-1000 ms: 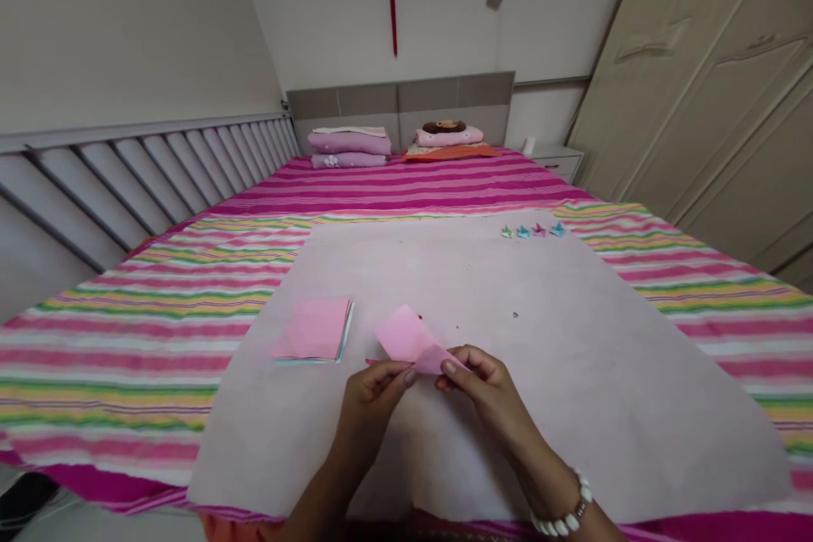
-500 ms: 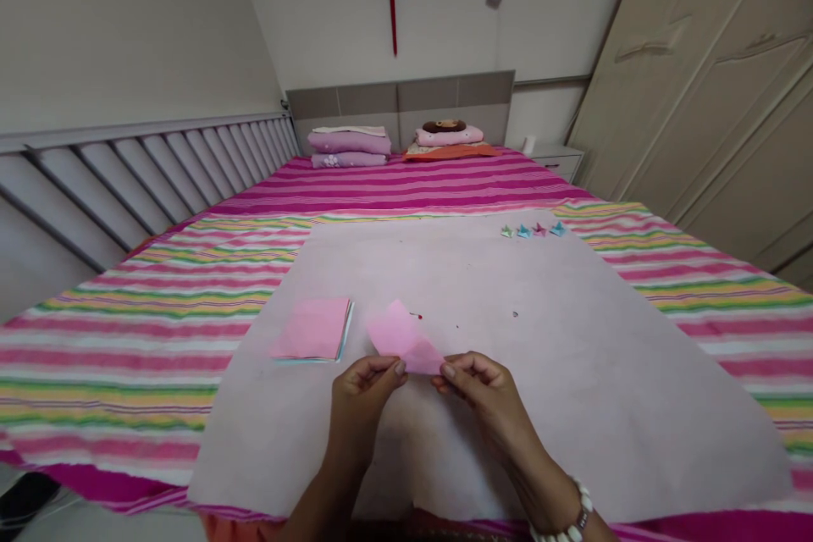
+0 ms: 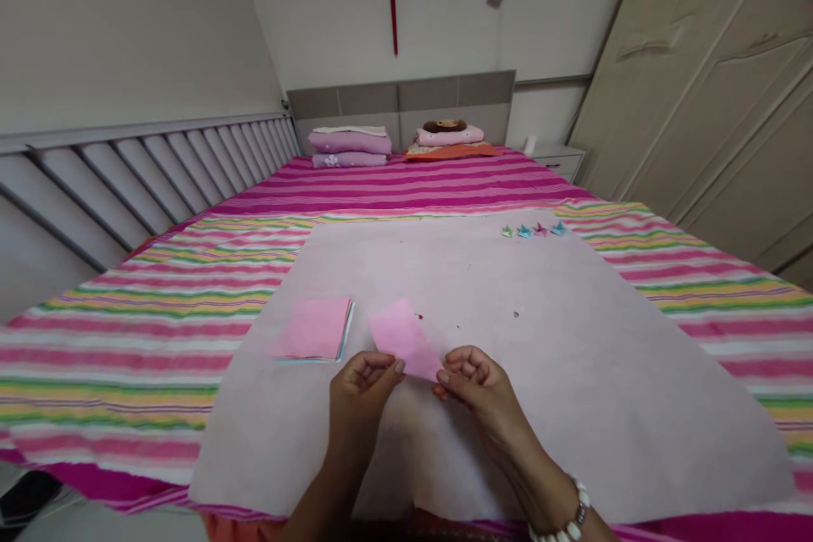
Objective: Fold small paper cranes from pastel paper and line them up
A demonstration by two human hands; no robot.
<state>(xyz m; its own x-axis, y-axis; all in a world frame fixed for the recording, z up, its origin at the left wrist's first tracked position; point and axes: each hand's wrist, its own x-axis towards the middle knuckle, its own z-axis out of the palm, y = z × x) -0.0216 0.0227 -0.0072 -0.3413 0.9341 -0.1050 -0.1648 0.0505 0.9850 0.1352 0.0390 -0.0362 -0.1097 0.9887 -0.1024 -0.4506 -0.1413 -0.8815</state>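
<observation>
A pink sheet of origami paper (image 3: 405, 336) is held a little above the pale board, tilted, with creases hard to make out. My left hand (image 3: 363, 378) pinches its lower left edge between thumb and fingers. At the lower right corner, my right hand (image 3: 475, 379) pinches the same paper; a beaded bracelet circles that wrist. Left of my hands lies a stack of square paper (image 3: 312, 329), pink on top, with other colours showing along its side.
The large pale sheet (image 3: 590, 406) covers the middle of a striped bed (image 3: 127, 330). Several small folded paper figures (image 3: 524, 231) stand in a row at its far right. Tiny bits (image 3: 516, 314) lie near the centre. Folded bedding (image 3: 351, 144) rests by the headboard.
The pink paper has turned slightly, its right corner dipping and its top tip shifting right. Both hands keep their pinch and have barely moved.
</observation>
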